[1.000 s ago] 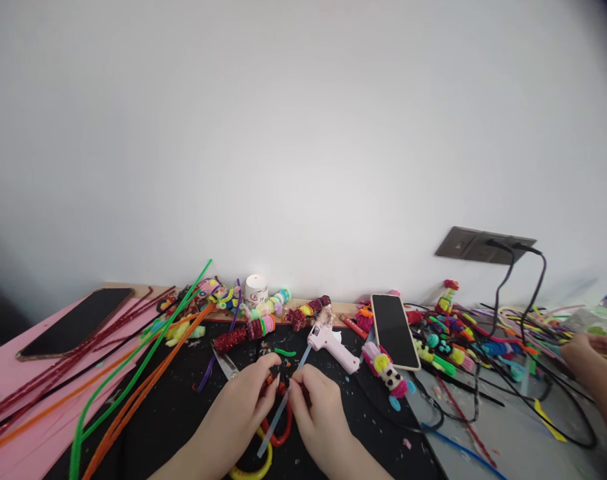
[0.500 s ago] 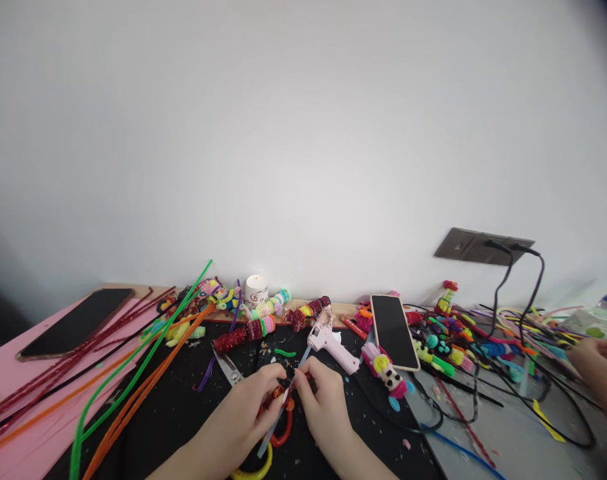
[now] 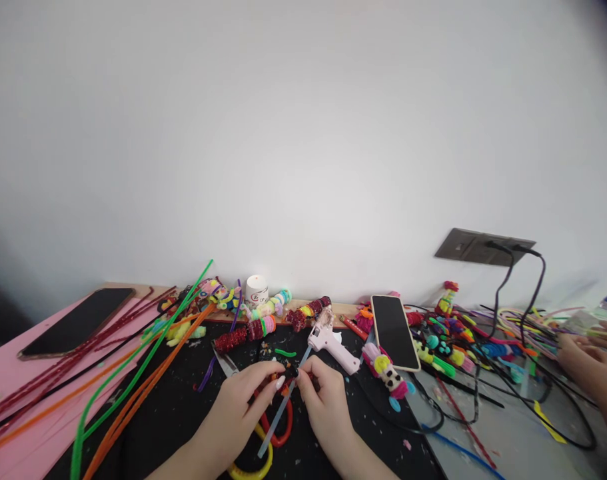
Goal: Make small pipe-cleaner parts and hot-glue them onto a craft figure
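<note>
My left hand and my right hand meet low in the middle, over the black mat. Both are closed, thumb against fingers, around a small dark piece with a little red about it; its kind cannot be made out. Beneath them lie scissors, a yellow handle loop and a red loop showing, with a blade beyond my left hand. A translucent glue stick slants between my hands from the back of a pale pink glue gun.
Pipe cleaners fan out at left, near a dark phone. Pipe-cleaner figures and a white phone lie right of the glue gun. A paper cup stands by the wall. Another person's hand and black cords are far right.
My fingertips have shifted slightly, and the orange-red bits between them are less visible; a dark piece shows now. The other person's hand has moved a little left, holding thin yellowish strands.
</note>
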A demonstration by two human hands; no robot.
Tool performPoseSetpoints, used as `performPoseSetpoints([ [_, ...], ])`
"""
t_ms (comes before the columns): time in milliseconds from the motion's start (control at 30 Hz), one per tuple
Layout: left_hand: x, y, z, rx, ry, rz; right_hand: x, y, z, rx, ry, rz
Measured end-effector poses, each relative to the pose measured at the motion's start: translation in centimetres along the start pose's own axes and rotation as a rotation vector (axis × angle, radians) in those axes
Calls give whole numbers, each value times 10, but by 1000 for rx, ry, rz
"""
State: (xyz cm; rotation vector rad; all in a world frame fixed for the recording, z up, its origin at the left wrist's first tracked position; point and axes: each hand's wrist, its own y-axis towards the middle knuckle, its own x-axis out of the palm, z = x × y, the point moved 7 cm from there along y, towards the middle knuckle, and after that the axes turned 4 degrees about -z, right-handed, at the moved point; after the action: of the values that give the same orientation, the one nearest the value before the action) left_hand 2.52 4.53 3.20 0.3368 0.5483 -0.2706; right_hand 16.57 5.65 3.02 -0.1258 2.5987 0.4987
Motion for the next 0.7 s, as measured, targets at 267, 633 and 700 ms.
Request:
performPoseSetpoints([
  [267, 4, 5, -13, -92, -292, 13, -1, 0, 0, -16, -24, 14],
  [633, 13, 6, -18, -169, -561, -57, -2, -2, 5, 33, -1, 44],
  [700, 14, 6, -18, -165, -590, -68, -2, -2, 4, 33, 0, 45],
])
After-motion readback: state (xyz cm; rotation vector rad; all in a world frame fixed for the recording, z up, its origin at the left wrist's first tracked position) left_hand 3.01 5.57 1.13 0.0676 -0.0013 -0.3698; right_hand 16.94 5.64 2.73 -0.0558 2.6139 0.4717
